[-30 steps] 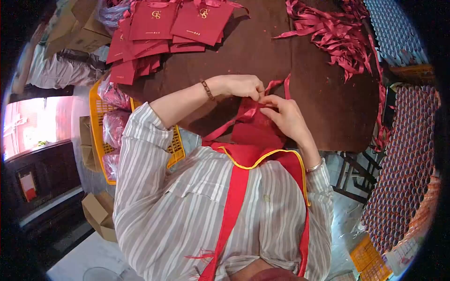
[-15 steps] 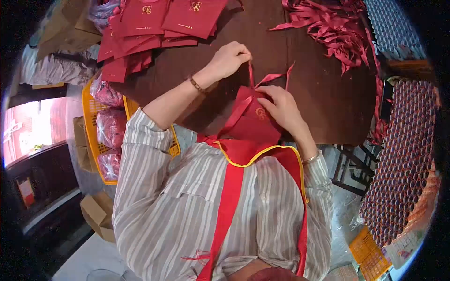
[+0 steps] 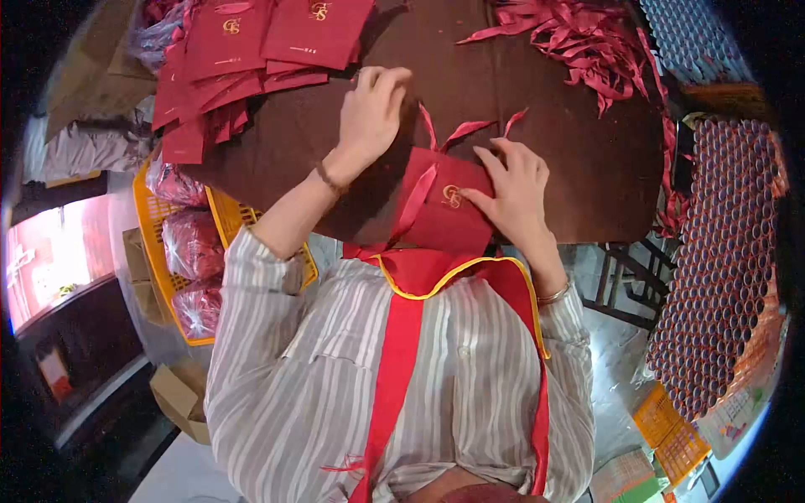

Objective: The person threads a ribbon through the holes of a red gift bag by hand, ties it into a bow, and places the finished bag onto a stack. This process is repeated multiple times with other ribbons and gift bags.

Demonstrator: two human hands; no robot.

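Note:
A red pouch or bag with a gold logo (image 3: 461, 220) lies at the table's near edge, in front of the red apron. A loop of red ribbon (image 3: 414, 201) hangs across its left side, and more ribbon (image 3: 466, 129) stands up from its top edge. My left hand (image 3: 369, 111) is above the table, up and left of the bag, with its fingers loosely bent and nothing visible in them. The thumb of my right hand (image 3: 516, 183) rests on the bag's right side near the logo, its fingers apart beside the ribbon end.
Stacked red bags (image 3: 226, 46) lie at the table's back left, with loose red ribbons (image 3: 587, 50) at the back right. A yellow crate (image 3: 158, 243) of plastic-wrapped red bundles stands left. On the right are a patterned sheet of small round items (image 3: 721, 251) and a dark stool (image 3: 629, 281).
My left hand has let go of the ribbon and moved left. My right hand has opened somewhat and shifted off the bag's top edge. The whole view has shifted slightly.

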